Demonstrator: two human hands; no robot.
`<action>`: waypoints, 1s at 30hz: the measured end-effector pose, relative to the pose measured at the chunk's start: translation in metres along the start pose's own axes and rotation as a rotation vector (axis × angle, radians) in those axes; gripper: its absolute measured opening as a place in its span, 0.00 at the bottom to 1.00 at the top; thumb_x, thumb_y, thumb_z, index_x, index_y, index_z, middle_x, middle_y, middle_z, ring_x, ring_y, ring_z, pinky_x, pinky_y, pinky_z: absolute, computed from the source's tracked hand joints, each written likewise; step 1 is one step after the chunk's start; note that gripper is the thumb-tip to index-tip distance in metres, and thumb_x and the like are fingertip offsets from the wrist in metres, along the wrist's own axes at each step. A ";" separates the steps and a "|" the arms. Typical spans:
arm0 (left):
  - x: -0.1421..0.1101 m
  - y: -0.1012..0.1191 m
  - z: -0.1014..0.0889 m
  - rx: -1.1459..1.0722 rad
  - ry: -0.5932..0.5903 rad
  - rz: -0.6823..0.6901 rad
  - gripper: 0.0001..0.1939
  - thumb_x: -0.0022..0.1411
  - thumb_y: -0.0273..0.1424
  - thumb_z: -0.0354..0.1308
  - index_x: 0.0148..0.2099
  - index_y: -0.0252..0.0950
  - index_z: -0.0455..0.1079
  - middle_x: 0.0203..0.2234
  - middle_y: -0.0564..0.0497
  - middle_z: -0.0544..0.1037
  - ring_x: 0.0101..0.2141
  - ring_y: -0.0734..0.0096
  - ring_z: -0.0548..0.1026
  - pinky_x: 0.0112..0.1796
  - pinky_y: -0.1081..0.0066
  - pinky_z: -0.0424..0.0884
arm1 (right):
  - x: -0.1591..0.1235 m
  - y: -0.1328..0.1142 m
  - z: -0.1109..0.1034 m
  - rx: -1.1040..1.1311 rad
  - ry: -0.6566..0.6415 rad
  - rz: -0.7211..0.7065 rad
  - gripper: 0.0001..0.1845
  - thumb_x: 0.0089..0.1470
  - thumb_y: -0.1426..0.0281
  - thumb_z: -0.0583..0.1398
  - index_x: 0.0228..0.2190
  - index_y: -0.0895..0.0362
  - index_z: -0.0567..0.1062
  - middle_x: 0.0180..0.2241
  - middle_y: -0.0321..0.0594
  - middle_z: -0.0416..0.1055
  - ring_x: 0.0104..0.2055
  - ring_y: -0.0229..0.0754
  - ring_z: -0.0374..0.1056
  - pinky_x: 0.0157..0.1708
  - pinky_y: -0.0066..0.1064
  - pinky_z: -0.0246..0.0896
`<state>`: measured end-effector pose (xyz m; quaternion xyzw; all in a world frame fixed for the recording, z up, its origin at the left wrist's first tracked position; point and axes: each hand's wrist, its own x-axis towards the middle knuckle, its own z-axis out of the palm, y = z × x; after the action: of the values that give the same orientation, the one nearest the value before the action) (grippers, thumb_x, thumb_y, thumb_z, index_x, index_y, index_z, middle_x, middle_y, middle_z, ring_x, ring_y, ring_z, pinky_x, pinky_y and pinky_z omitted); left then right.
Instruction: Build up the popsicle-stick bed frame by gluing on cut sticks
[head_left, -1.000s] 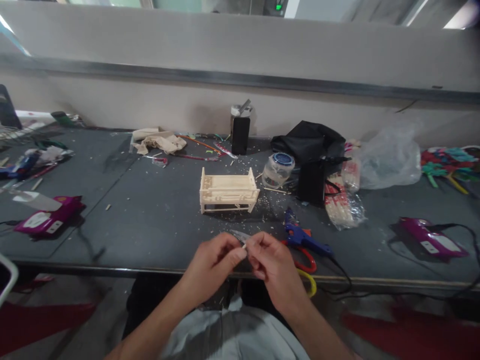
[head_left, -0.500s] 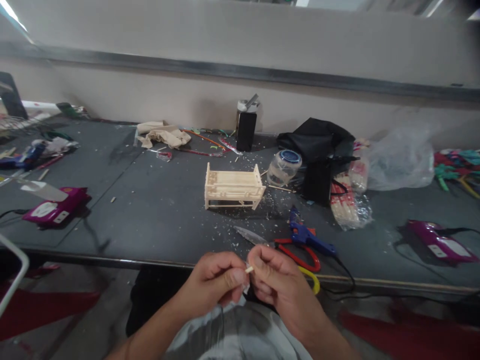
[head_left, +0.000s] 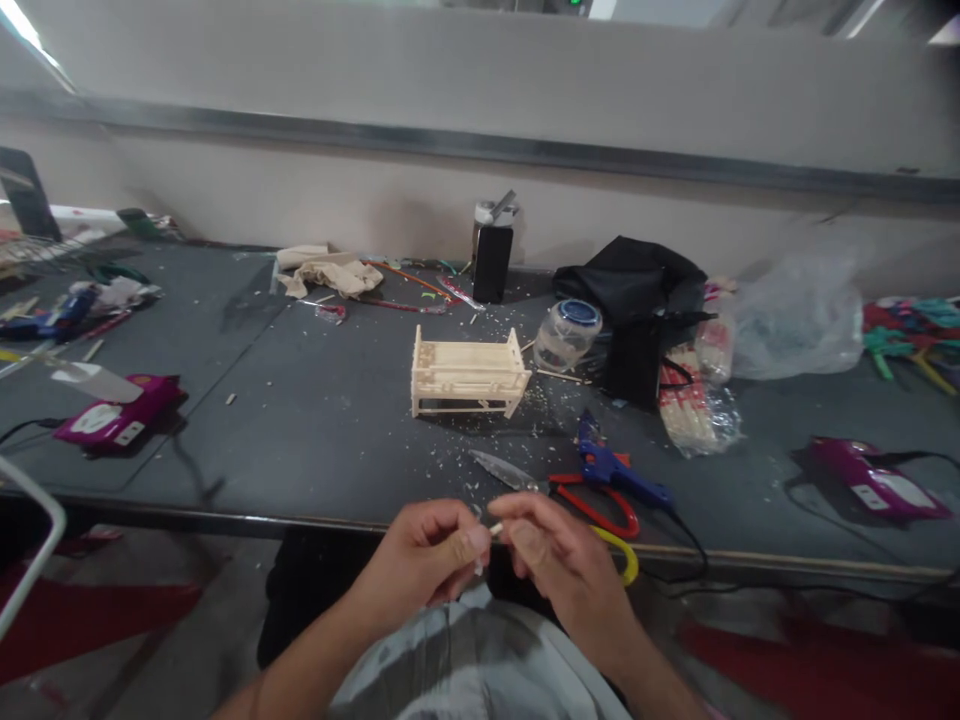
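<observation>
A short pale wooden stick (head_left: pixel 496 529) sits between my hands, close to the table's front edge. My left hand (head_left: pixel 435 550) pinches one end between thumb and forefinger, and a bit of whitish, clear material shows under those fingertips. At the other end, my right hand (head_left: pixel 559 550) has its curled fingers closed around the stick; its exact contact is partly hidden. Beyond my hands stands a small model (head_left: pixel 471 372) built of wooden sticks, shaped like a bench or bed. Red-and-yellow-handled scissors (head_left: pixel 596 505) and a blue glue gun (head_left: pixel 619 470) lie beside my right hand.
Wood crumbs litter the dark table (head_left: pixel 322 430). A lidded clear jar (head_left: pixel 568 335), a black bag (head_left: pixel 637 275) and packaged sticks (head_left: pixel 690 400) lie to the right. A phone (head_left: pixel 493 263) leans upright at the back. Purple power boxes (head_left: pixel 120 412) flank the workspace; the glue gun's cord hangs over the edge.
My right hand has shifted slightly and its forefinger is straighter over the stick. The stick has turned and moved up a little. The model, scissors and glue gun lie as before.
</observation>
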<state>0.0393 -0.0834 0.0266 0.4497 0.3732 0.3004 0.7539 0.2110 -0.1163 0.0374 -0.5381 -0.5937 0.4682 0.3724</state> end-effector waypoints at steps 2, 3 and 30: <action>-0.001 0.000 0.002 0.058 -0.003 -0.010 0.20 0.56 0.46 0.58 0.26 0.34 0.64 0.10 0.61 0.60 0.11 0.85 0.52 0.13 0.81 0.47 | 0.003 -0.008 -0.004 -0.062 -0.003 -0.049 0.12 0.59 0.61 0.54 0.29 0.55 0.71 0.28 0.35 0.67 0.30 0.36 0.62 0.29 0.26 0.55; -0.001 0.000 0.004 0.096 -0.001 0.000 0.20 0.57 0.46 0.57 0.26 0.34 0.63 0.10 0.60 0.60 0.11 0.85 0.52 0.13 0.81 0.48 | 0.005 -0.010 -0.004 -0.075 0.008 -0.061 0.13 0.58 0.62 0.55 0.27 0.55 0.71 0.27 0.35 0.67 0.30 0.36 0.62 0.30 0.26 0.55; -0.022 -0.028 -0.007 1.058 -0.035 0.575 0.11 0.61 0.24 0.51 0.45 0.38 0.66 0.37 0.47 0.72 0.35 0.70 0.71 0.34 0.73 0.68 | -0.008 0.001 -0.002 0.517 0.133 0.316 0.16 0.53 0.56 0.59 0.26 0.57 0.71 0.18 0.28 0.53 0.18 0.28 0.44 0.15 0.21 0.37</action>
<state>0.0251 -0.1090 0.0055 0.8515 0.3228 0.2584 0.3224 0.2141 -0.1237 0.0379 -0.5406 -0.3383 0.6197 0.4575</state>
